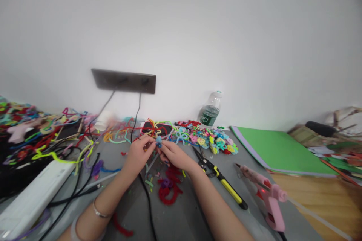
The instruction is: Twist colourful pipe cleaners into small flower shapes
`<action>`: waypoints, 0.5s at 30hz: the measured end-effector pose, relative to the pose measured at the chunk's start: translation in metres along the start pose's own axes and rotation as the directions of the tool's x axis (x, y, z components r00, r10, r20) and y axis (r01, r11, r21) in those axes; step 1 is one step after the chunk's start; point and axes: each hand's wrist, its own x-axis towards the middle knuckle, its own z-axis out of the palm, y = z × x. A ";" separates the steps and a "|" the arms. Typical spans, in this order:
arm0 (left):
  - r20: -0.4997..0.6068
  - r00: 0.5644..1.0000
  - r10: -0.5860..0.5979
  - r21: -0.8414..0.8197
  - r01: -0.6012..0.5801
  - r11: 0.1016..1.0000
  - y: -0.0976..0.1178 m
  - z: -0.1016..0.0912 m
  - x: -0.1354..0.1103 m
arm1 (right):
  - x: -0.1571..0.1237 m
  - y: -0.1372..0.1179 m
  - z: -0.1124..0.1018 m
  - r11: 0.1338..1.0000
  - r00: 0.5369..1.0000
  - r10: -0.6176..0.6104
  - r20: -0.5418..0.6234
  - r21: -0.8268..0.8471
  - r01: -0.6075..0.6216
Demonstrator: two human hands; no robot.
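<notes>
My left hand (141, 153) and my right hand (175, 155) meet above the middle of the grey table. Between their fingertips is a small blue fuzzy pipe-cleaner piece (158, 141), pinched from both sides; its exact shape is blurred. Under my wrists lie a curled red pipe cleaner (166, 200) and a small purple one (166, 183). Several short pale green scraps (149, 182) are scattered beside them. Just right of my right forearm rest yellow-and-black pliers (226, 186). A pink hot glue gun (268, 196) with a small red light lies farther right.
Colourful pipe-cleaner flowers (215, 141) are heaped behind my right hand, near a water bottle (210, 111) against the wall. Green sheets (277, 150) lie at right. A white power strip (36, 199), black cables (147, 199) and tangled pipe cleaners (53, 154) occupy the left and middle.
</notes>
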 end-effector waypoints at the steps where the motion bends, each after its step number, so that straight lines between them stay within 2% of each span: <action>1: 0.003 1.000 -0.017 -0.032 0.017 0.999 0.001 0.000 0.000 | 0.000 0.000 0.000 1.000 1.000 -0.002 0.000 -0.002 0.002; 9: 0.071 0.973 -0.222 -0.286 0.233 0.929 -0.003 0.001 0.004 | -0.001 -0.002 -0.001 0.983 0.995 -0.066 -0.077 -0.175 0.052; 15: 0.114 0.934 -0.337 -0.418 0.353 0.837 -0.005 0.005 0.005 | 0.000 -0.006 0.000 0.921 0.975 -0.167 -0.148 -0.377 0.101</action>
